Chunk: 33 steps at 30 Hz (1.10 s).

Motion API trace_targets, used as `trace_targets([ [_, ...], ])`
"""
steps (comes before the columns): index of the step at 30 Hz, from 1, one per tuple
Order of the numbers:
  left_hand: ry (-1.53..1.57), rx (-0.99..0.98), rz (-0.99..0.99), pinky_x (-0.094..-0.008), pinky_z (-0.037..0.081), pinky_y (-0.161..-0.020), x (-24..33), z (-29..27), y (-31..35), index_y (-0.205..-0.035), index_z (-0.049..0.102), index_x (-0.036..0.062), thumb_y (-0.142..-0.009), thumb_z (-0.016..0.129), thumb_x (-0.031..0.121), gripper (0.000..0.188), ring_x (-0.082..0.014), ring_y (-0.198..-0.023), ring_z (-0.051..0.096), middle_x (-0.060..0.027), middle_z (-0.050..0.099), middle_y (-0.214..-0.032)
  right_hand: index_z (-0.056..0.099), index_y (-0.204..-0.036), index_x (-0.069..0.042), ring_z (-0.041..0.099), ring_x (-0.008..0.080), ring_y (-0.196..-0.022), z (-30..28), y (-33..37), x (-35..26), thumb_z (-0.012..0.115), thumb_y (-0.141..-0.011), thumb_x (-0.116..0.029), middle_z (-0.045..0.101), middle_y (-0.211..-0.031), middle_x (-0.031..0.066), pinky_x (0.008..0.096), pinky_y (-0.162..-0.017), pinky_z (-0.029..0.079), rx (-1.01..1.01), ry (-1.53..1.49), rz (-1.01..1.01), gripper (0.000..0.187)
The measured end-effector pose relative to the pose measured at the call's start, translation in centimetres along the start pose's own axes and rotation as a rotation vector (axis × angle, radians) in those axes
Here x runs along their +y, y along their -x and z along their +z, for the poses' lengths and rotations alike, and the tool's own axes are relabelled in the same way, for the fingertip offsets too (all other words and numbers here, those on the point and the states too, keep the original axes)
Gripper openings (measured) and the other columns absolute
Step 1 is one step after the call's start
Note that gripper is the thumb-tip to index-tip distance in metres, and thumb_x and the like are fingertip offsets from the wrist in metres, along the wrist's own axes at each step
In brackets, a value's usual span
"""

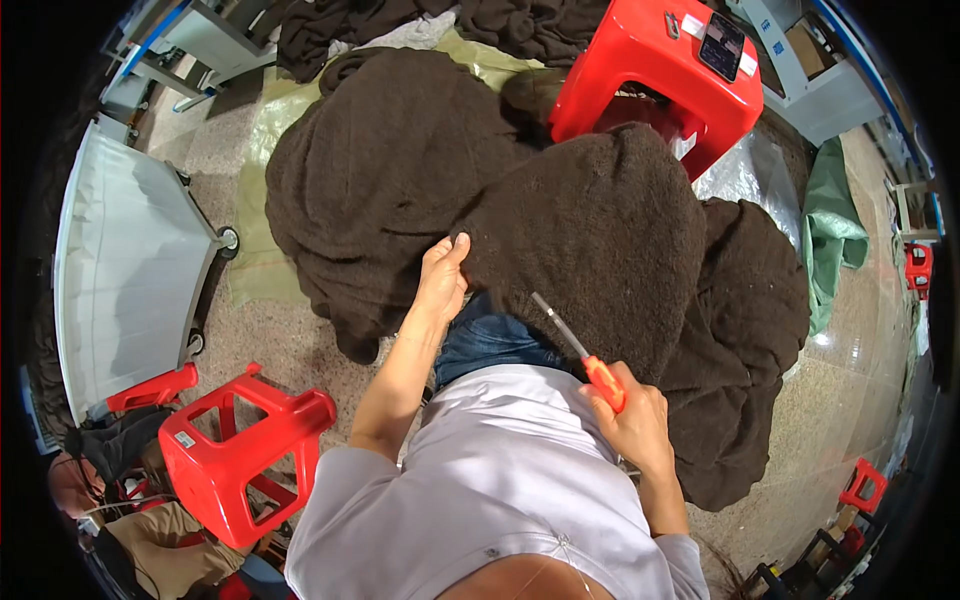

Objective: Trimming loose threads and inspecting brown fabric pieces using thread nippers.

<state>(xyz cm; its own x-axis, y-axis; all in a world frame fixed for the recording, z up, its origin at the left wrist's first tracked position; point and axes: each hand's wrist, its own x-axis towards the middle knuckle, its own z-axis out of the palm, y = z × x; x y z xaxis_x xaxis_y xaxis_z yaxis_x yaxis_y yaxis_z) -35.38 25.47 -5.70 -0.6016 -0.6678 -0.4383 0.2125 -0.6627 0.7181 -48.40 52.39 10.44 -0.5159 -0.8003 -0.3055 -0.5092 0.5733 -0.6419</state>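
A large piece of dark brown fuzzy fabric [600,230] lies across my lap and spreads out in front of me. My left hand [444,275] is closed on its near left edge, thumb on top. In my right hand [638,420] is a screwdriver-like tool [604,384] with an orange-red handle and a long thin metal shaft. The shaft points forward and left over the fabric, and whether its tip touches the cloth I cannot tell. More brown fabric [390,150] is heaped at the far left, and another fold [740,330] hangs at my right.
Ahead to the right stands a red plastic stool [640,50] with a phone [722,46] and a small metal tool on top. A second red stool [225,470] is at my left. Behind it is a white wheeled cart [125,250]. Yellowish plastic sheeting [262,200] lies under the fabric.
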Motion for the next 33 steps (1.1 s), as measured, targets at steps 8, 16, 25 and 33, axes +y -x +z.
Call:
trace_targets([
  [8,0.042,-0.084,0.087,-0.0330,0.047,-0.100,0.5,2.3,1.3,-0.132,0.053,0.0008,-0.099,0.053,0.008,0.034,-0.0193,-0.114,0.060,-0.0100,0.060,-0.128,0.059,-0.092,-0.004,0.062,0.0412,-0.064,0.6,-1.2,-0.5,0.072,-0.084,-0.022,0.060,-0.064,0.0203,0.0421,-0.053,0.046,0.075,-0.050,-0.077,0.024],
  [16,0.050,-0.135,0.121,-0.0329,0.042,-0.105,-0.3,1.6,0.6,-0.138,0.047,0.0027,-0.096,0.052,0.000,0.043,-0.0194,-0.122,0.054,-0.0092,0.055,-0.135,0.059,-0.092,-0.005,0.063,0.0396,-0.061,1.1,-2.5,-1.0,0.071,-0.086,-0.024,0.060,-0.062,0.0189,0.0425,-0.053,0.047,0.026,0.011,-0.068,0.023],
  [25,0.144,-0.033,-0.006,-0.0328,0.044,-0.102,0.7,1.6,-2.1,-0.128,0.054,-0.0017,-0.094,0.057,0.001,0.034,-0.0192,-0.116,0.057,-0.0098,0.059,-0.129,0.060,-0.098,-0.007,0.064,0.0389,-0.062,1.9,-2.6,-0.7,0.071,-0.086,-0.026,0.063,-0.066,0.0182,0.0425,-0.053,0.047,0.098,-0.016,-0.138,0.026],
  [33,-0.027,-0.041,0.185,-0.0280,0.047,-0.094,0.5,2.4,-2.2,-0.112,0.064,-0.0033,-0.093,0.060,0.001,0.020,-0.0154,-0.099,0.063,-0.0090,0.068,-0.112,0.058,-0.092,-0.006,0.063,0.0388,-0.059,2.1,-3.5,-1.2,0.070,-0.087,-0.028,0.061,-0.061,0.0175,0.0438,-0.052,0.046,0.103,-0.023,-0.116,0.026],
])
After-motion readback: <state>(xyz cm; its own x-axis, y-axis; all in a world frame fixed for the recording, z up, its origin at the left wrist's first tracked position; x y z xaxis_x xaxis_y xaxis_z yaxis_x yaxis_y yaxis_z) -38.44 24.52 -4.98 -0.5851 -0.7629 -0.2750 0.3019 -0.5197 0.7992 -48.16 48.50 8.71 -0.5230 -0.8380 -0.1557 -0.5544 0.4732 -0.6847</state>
